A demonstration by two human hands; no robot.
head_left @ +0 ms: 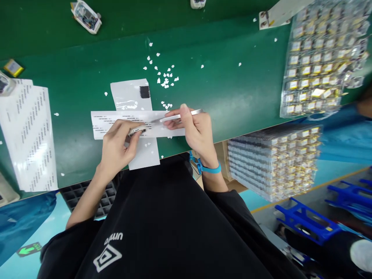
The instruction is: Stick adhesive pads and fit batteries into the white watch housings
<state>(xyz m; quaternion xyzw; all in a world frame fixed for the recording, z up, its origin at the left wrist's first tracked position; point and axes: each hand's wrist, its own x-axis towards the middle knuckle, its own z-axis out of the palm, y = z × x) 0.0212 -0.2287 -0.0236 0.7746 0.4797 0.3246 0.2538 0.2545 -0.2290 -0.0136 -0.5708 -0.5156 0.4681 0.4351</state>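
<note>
My left hand (117,145) pinches a small white device housing (137,130) with dark parts showing along its side. Between the thumb and fingers of my right hand (196,130) is a pair of metal tweezers (180,116), their tips close to the housing. Under both hands lies a printed white sheet (101,126) set crosswise over a plain white backing strip (145,157). Near the strip's top end sits a small black patch (144,92). Whether the tweezer tips hold anything is too small to tell.
Small white round tabs (166,82) lie scattered on the green table (226,100). At left are stacked printed sheets (30,135) and a yellow battery (13,68). An open device (86,16) rests at the back. Clear trays of batteries (314,69) lie right, with a tray stack (273,159) below.
</note>
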